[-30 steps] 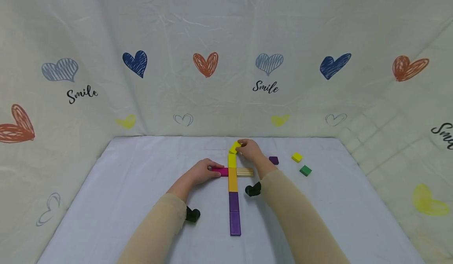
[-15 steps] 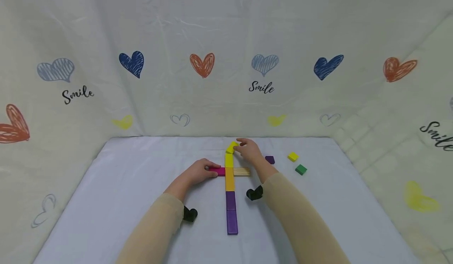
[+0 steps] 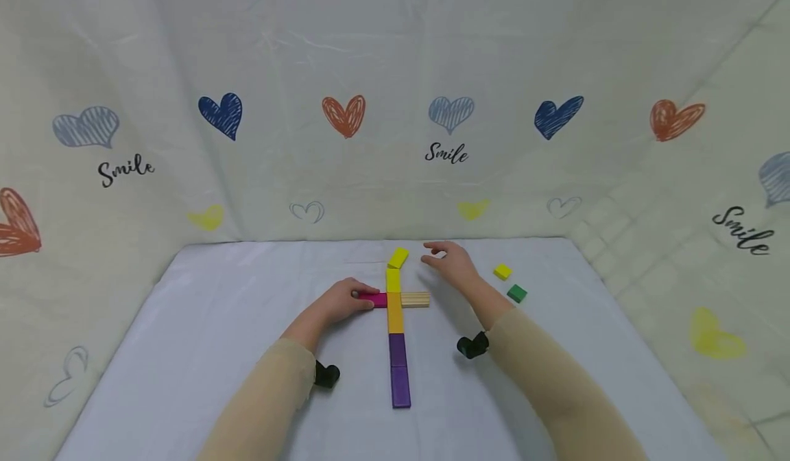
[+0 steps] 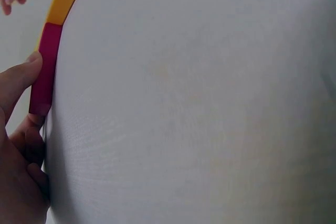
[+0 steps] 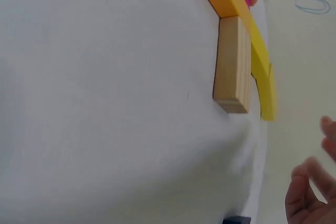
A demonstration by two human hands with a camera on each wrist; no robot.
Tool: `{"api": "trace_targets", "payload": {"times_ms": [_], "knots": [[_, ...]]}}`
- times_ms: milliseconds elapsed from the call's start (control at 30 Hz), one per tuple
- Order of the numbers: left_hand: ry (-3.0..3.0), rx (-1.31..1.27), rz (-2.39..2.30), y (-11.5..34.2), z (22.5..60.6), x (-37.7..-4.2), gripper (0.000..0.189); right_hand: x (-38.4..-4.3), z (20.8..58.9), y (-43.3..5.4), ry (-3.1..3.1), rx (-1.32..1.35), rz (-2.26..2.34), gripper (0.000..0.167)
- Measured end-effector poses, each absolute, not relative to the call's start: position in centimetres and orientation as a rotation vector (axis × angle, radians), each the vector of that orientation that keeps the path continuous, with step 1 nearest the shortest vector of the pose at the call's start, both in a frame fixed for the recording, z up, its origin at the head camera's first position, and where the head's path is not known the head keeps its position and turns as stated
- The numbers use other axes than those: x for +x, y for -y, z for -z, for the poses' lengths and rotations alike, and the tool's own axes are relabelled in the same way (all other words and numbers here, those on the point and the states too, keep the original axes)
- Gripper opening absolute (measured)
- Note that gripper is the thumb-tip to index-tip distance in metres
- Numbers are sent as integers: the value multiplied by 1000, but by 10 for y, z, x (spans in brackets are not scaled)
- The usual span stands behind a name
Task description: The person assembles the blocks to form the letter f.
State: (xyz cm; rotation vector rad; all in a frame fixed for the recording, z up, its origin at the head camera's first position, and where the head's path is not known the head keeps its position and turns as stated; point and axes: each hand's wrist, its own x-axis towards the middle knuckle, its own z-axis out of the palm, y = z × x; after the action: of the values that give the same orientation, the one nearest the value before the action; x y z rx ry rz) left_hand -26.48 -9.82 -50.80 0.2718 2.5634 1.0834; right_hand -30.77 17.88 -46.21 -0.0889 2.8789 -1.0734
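Observation:
My left hand (image 3: 341,301) grips a magenta block (image 3: 378,300) between thumb and fingers. That block meets the left side of an orange block (image 3: 395,312). Opposite it lies a plain wooden block (image 3: 415,300). Nearer me, a purple block (image 3: 398,349) and a second purple block (image 3: 400,387) continue the row. Beyond the orange one come a yellow block (image 3: 393,280) and an angled yellow block (image 3: 398,258) slanting right. To the right of that one, my right hand (image 3: 455,265) hovers with fingers parted, holding nothing.
A small yellow block (image 3: 503,272) and a green block (image 3: 516,293) lie loose on the right. A dark block (image 5: 237,220) shows at the right wrist view's lower edge; in the head view the right arm hides it. White cloth (image 3: 204,324) covers the table.
My right hand has let go of the angled yellow block and moved right, covering the loose dark purple block. My left hand stays on the magenta block. The head view has shifted slightly.

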Motion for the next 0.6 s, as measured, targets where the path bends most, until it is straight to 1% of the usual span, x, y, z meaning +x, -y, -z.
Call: {"api": "trace_targets", "payload": {"times_ms": [200,367,600], "knots": [[-2557,266,-1092,99,508,-265,29,-297,457,-215,-2922,-120,967,45],[-2561,262,-1097,99,509,-265,29,-285,454,-244,-2928,-133,972,46],[-2565,261,-1101,97,507,-261,29,-282,459,-266,-2860,-116,938,45]]}}
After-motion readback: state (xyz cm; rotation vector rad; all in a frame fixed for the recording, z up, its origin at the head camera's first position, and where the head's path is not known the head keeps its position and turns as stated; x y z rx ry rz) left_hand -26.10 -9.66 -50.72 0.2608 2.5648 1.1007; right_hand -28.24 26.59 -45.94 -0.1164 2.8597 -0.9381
